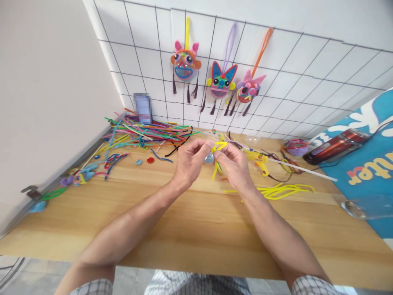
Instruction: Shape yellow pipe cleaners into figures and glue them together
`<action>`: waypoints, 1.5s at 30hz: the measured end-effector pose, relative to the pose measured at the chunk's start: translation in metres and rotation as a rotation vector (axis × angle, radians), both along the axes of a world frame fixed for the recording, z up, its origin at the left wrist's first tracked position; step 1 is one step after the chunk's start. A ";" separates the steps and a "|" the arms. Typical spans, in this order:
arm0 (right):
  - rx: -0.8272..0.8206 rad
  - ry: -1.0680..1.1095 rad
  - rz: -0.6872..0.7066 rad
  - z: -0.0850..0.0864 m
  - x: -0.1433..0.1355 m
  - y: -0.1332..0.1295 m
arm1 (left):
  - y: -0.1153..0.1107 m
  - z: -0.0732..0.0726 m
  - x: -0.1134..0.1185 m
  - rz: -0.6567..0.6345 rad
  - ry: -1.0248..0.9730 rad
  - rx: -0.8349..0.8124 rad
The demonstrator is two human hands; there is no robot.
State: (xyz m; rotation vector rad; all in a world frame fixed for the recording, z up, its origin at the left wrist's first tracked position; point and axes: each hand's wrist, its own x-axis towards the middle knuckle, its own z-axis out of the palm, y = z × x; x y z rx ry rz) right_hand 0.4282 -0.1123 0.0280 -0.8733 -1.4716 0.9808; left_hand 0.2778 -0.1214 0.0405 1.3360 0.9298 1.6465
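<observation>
Near the back middle of the wooden table, my left hand [192, 159] pinches a bent yellow pipe cleaner [220, 145]. My right hand [233, 164] grips the same yellow piece from the other side, its fingertips close to those of my left hand. The yellow strip is folded into a zigzag on top, and yellow ends hang below the fingers. A clear round plastic piece [208, 158] lies behind and between the hands, partly hidden. Several loose yellow pipe cleaners [281, 191] lie to the right of my right forearm.
Many coloured pipe cleaners [147, 133] pile up at the back left, by a blurred phone-like object [143, 108]. A yellow glue gun [259, 162], a dark red bottle [337, 146] and a clear cup [365, 207] are on the right. Three decorated masks [221, 84] hang on the grid wall.
</observation>
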 end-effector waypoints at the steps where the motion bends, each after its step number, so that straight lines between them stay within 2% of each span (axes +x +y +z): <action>1: -0.009 0.005 -0.001 0.001 0.000 0.000 | 0.001 -0.001 0.000 -0.023 0.012 -0.016; 8: -0.039 0.002 0.042 0.008 0.007 0.003 | 0.008 0.008 -0.012 -0.276 0.029 -0.065; 10: -0.038 -0.016 0.055 0.008 0.008 0.003 | 0.008 0.011 -0.014 -0.311 0.026 -0.058; 14: -0.005 -0.088 0.007 0.010 0.005 -0.001 | 0.008 0.009 -0.012 -0.256 0.002 -0.046; 19: 0.184 -0.262 -0.174 0.015 -0.001 -0.011 | 0.006 0.000 -0.002 -0.108 -0.054 -0.021; 21: 0.212 -0.296 -0.198 0.016 -0.001 -0.012 | 0.007 -0.003 -0.001 -0.100 -0.064 -0.034; 25: 0.087 -0.237 -0.123 0.016 0.004 -0.008 | 0.013 -0.003 -0.008 -0.212 -0.029 -0.109; 29: -0.024 -0.173 -0.060 0.014 0.010 -0.002 | 0.017 0.004 -0.016 -0.301 0.073 -0.112; 32: -0.031 -0.133 0.030 0.015 0.011 -0.001 | 0.016 0.008 -0.019 -0.273 0.115 -0.088; 36: -0.056 -0.080 0.156 0.016 0.009 -0.001 | 0.015 0.006 -0.018 -0.227 0.063 -0.067; 41: -0.024 -0.101 0.099 0.011 0.008 0.000 | 0.013 0.002 -0.012 -0.175 -0.031 -0.073; 45: -0.024 -0.086 0.071 0.009 0.008 0.001 | 0.012 0.001 -0.007 -0.226 -0.102 -0.164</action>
